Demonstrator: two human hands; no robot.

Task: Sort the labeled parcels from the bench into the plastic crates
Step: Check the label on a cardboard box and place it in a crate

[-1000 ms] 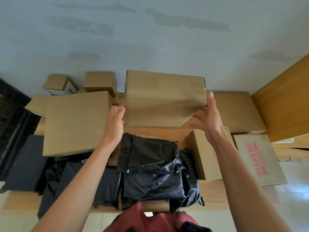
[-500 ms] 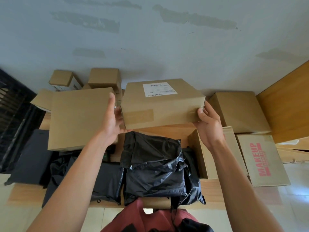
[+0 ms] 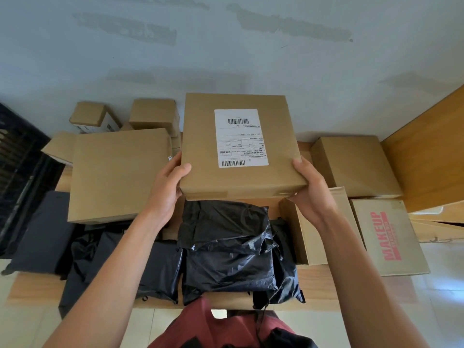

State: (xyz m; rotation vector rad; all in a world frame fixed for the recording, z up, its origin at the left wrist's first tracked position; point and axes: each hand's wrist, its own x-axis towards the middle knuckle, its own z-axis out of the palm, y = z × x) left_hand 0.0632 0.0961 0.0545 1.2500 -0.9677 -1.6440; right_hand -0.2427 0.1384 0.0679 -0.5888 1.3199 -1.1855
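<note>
Now face-up, a flat cardboard parcel (image 3: pixel 241 146) shows its white shipping label (image 3: pixel 240 138) to the camera, held above the wooden bench (image 3: pixel 311 285) by both of a person's bare hands. Half a second ago the box lay nearly edge-on with the label foreshortened on top; a second ago a blank side faced the camera. The turn brings both barcodes and the printed address block into plain view, though the print is too small to read here.

The left hand (image 3: pixel 167 189) grips the parcel's near left corner, thumb lying over the top face and fingers hidden beneath. The right hand (image 3: pixel 310 194) clasps the near right corner, thumb on the top edge and fingers curled under the bottom.

Below, black plastic mailer bags (image 3: pixel 226 249) lie heaped on the bench, with a large plain carton (image 3: pixel 118 174) to the left, small boxes (image 3: pixel 153 114) against the pale wall, and a carton printed "MAKEUP" (image 3: pixel 388 237) at the right end. A dark slatted crate (image 3: pixel 17 156) shows at the far left edge; whether it is one of the sorting crates cannot be told from this view.

With the label exposed, the parcel appears ready to be read and assigned, so the likely step in hand is checking the destination before carrying it to a crate. Most parcels remain on the bench, which suggests the sort is at an early stage.
</note>
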